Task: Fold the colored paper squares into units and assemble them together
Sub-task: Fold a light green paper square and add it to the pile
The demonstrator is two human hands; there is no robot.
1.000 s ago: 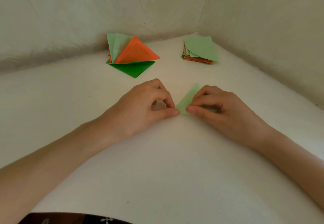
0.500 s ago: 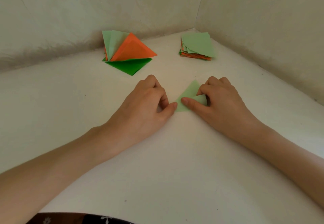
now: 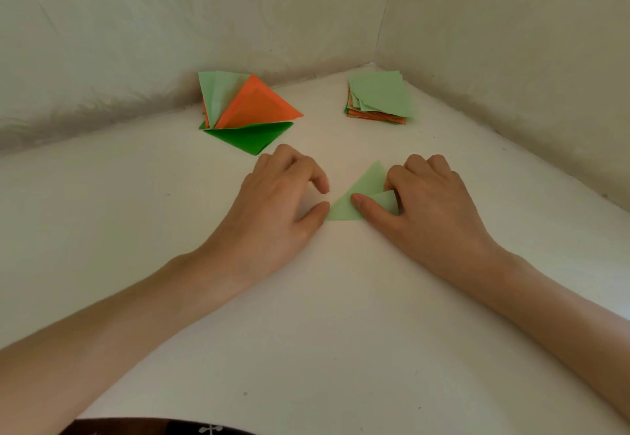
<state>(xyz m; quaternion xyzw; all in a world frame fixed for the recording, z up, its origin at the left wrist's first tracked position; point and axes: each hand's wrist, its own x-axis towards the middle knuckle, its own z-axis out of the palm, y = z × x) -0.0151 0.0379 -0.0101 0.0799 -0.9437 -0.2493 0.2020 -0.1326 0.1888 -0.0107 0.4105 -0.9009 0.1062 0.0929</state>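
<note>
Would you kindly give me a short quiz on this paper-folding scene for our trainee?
1. True or false: the stack of squares has an orange sheet on top.
2. Whose thumb lies on top of the light green triangle: A, left hand; B, right hand?
3. Fill in: the lowest sheet in the pile of folded units is ___ green.
Key: 1 false; 2 B; 3 dark.
</note>
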